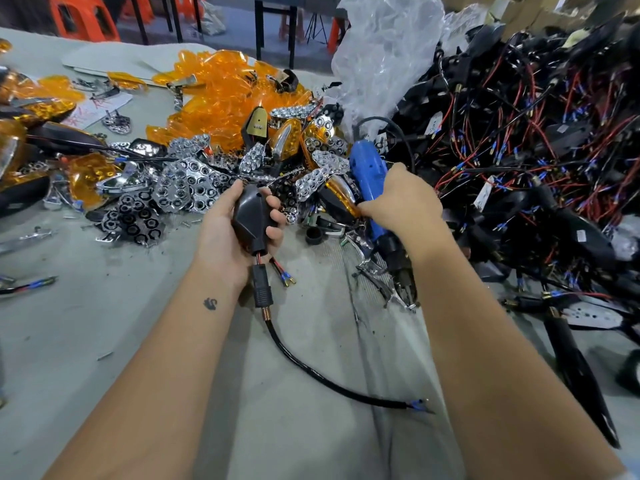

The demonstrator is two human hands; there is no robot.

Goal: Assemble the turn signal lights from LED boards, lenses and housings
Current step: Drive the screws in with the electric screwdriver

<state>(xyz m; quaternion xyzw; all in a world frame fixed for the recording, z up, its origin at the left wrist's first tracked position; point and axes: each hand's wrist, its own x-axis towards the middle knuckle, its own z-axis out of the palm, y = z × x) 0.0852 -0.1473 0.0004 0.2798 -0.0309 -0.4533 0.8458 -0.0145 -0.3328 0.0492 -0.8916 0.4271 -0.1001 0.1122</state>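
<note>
At mid-bench, the left hand wraps closed around a black housing, its cable trailing toward the near edge. The right hand pinches an amber lens beside a blue screwdriver. Amber lenses and chrome reflectors heap behind; wired housings crowd the right edge.

Bright, even overhead light; wide-angle view bent at the edges.
Soft light fell from above, leaving only faint shadows under the forearms on the grey table. Glare sparkled on the chrome reflectors and the clear plastic bag. The centre was sharp; the far background and the frame's corners were soft and stretched.
</note>
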